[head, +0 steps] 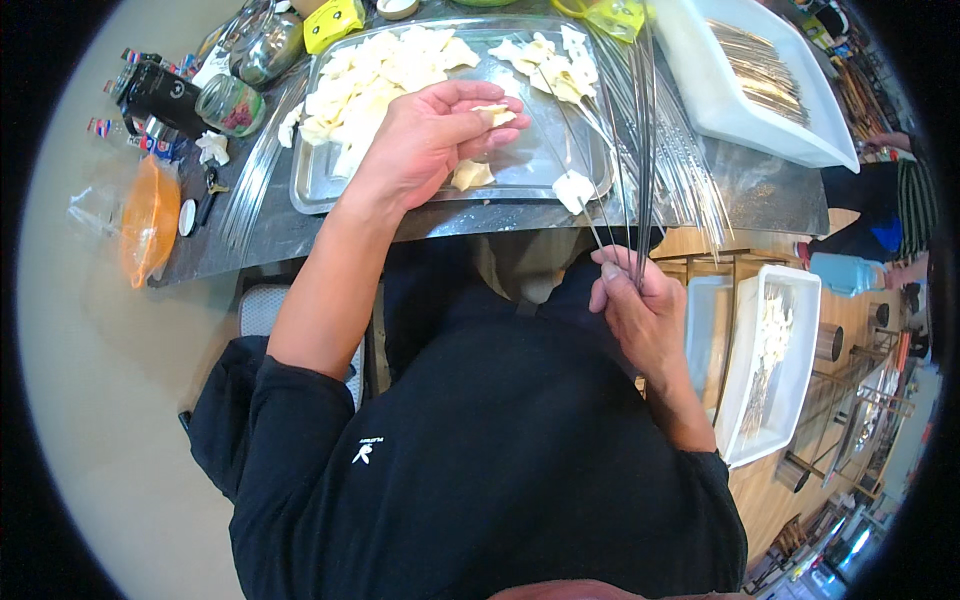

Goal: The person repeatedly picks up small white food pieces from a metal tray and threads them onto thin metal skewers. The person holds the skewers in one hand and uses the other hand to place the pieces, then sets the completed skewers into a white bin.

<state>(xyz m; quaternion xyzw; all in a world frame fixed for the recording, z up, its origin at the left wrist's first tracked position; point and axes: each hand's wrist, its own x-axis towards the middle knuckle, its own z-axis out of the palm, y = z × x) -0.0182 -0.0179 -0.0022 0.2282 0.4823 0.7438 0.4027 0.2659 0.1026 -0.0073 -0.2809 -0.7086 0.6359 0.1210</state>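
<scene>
My left hand (446, 139) is above the metal tray (551, 161), with a small pale, flat food piece (495, 114) between thumb and fingers. Under it, another pale piece (472, 175) rests on the tray. A large heap of similar pieces (390, 64) covers the tray's left side, and a smaller group (551, 67) is at its far right. Near the table's front edge, my right hand (641, 307) grips a bundle of thin metal skewers (643, 165), several of them fanned out leftward. One white piece (574, 191) appears threaded on a fanned skewer by the tray's corner.
Loose metal skewers (690, 172) lie right of the tray, others (262, 165) left. A white bin (780, 142) holds more skewers; a lower white bin (806, 300) holds loaded ones. A glass jar (231, 105) and orange plastic basket (152, 217) stand left. Another person (874, 202) is at right.
</scene>
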